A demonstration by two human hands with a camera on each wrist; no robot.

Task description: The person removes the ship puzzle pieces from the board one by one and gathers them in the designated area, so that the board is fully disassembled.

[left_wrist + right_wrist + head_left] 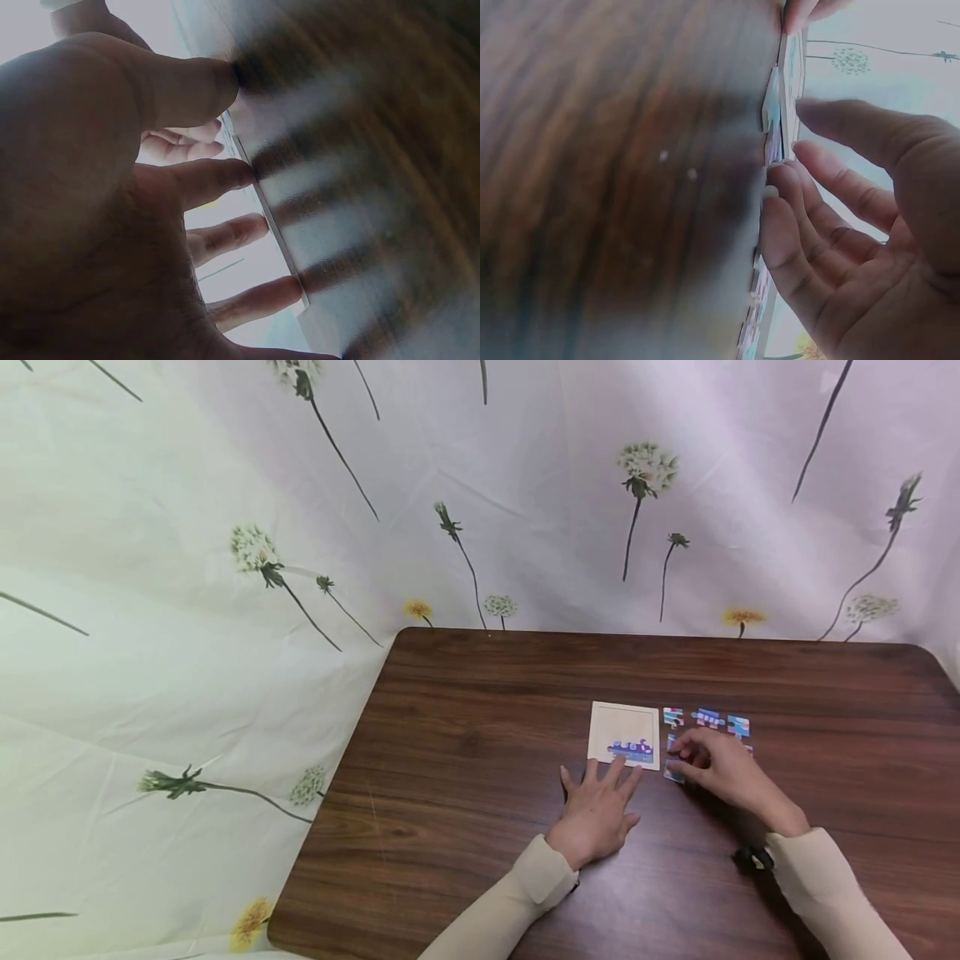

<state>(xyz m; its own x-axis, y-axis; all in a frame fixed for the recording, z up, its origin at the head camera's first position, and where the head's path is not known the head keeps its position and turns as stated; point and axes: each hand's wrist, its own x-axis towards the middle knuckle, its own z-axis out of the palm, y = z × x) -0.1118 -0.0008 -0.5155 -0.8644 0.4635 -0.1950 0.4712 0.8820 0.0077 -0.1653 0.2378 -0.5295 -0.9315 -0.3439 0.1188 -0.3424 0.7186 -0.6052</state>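
A square, pale puzzle board [626, 724] lies on the table with joined purple and blue pieces [632, 750] along its lower right part. My left hand [592, 814] is spread flat, its fingertips at the board's near edge. In the left wrist view, the fingers [247, 300] touch that edge. My right hand [723, 768] is bent over loose jigsaw pieces [675, 770] just right of the board. Thumb and index finger stand apart there; the right wrist view shows no piece between them. The hand partly hides the pieces below it.
More loose jigsaw pieces [707, 718] lie beyond my right hand, close to the board's right side. The dark wooden table [450, 718] meets a white cloth [525, 527] with printed dandelions at its far and left sides.
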